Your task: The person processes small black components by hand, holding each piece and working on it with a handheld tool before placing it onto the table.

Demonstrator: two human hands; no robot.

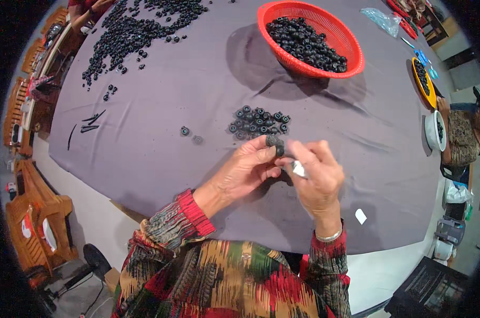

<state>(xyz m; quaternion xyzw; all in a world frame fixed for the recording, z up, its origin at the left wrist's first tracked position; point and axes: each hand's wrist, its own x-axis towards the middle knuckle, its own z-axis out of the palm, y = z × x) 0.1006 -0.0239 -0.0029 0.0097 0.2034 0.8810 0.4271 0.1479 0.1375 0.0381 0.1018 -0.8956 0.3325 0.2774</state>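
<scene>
Between the thumb and fingers of my left hand (245, 165) is a small black round part (274, 141), raised above the grey cloth. My right hand (320, 177) is close beside it, fingers bent and partly smeared by motion. A small white piece (298, 169) shows in its grip; its kind cannot be made out. Just beyond my hands sits a tight group of black round parts (258, 122) with ring-shaped ends. To the left of that group lie a single black part (185, 130) and a fainter, greyish one (198, 139).
A red plastic basket (357, 68) of black parts stands at the far right. Many more loose parts (136, 32) spread across the far left, with thin black strips (90, 127) nearer. Along the right edge are a yellow tray (431, 99), a white bowl (429, 132) and another person (465, 124).
</scene>
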